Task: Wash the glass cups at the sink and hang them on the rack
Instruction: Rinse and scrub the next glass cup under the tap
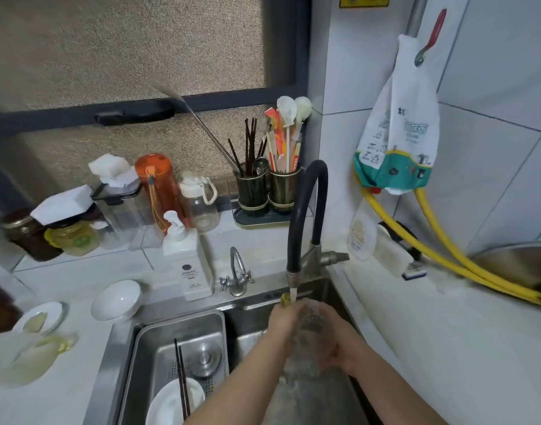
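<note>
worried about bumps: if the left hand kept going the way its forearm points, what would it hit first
Probably the black faucet spout end, just beyond the left hand, which holds the glass cup with the right hand. Depth is unclear.

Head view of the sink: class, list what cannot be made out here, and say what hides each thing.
- Glass cup: transparent and blurred, wrapped by the left hand and right hand; its shape is unclear.
- Rack for hanging: none can be picked out in the head view.
- White plate under the chopsticks: cut off by the bottom edge.
- Soap bottle label: too small to read.
</note>
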